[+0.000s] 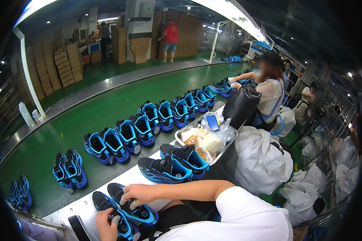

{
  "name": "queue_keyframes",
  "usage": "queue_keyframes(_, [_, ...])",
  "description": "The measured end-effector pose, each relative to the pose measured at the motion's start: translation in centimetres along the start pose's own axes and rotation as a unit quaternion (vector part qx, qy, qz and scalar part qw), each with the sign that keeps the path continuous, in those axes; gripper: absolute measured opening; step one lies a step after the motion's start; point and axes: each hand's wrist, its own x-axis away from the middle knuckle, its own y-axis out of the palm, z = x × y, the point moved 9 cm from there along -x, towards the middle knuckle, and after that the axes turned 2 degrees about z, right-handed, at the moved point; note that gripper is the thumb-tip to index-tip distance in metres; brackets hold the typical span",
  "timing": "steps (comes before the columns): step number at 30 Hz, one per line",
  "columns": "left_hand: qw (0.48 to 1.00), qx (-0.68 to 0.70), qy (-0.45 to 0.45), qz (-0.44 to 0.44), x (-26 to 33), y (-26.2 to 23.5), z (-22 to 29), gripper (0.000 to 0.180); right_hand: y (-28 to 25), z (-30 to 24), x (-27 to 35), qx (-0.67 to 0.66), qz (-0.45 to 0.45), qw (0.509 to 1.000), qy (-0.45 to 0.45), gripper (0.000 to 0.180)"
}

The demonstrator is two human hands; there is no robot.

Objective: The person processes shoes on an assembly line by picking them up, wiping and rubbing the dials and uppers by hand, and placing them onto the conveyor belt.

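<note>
In front of me, a pair of black and blue sneakers lies on the white ledge. My left hand (106,225) is closed on the left sneaker (101,198), its fingertips at the upper near the opening. The right sneaker (116,189) is under my right hand (140,194), whose fingers curl onto its tongue area. Pale covers wrap some fingertips on both hands. Just beyond my right forearm stands another matching pair, with a near sneaker (161,170) and a far sneaker (185,156).
Several matching sneakers (126,134) line the green conveyor belt (68,128). A metal tray (181,138) of plastic-wrapped bits, a black roll (241,104) and a white sack (261,160) are to the right. A phone (79,229) lies near my left hand. A co-worker (269,92) handles shoes farther along.
</note>
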Motion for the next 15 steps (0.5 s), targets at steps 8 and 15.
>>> queue_keyframes(8, [0.999,0.031,0.014,-0.04,-0.6,0.8,0.4,0.021,-1.7,-0.9,1.1,-0.1,0.071,0.991,-0.06,0.044])
queue_keyframes(15, [0.999,0.028,-0.027,0.012,-1.7,1.2,1.1,0.027,0.3,1.0,0.3,0.023,0.006,1.0,-0.02,0.05])
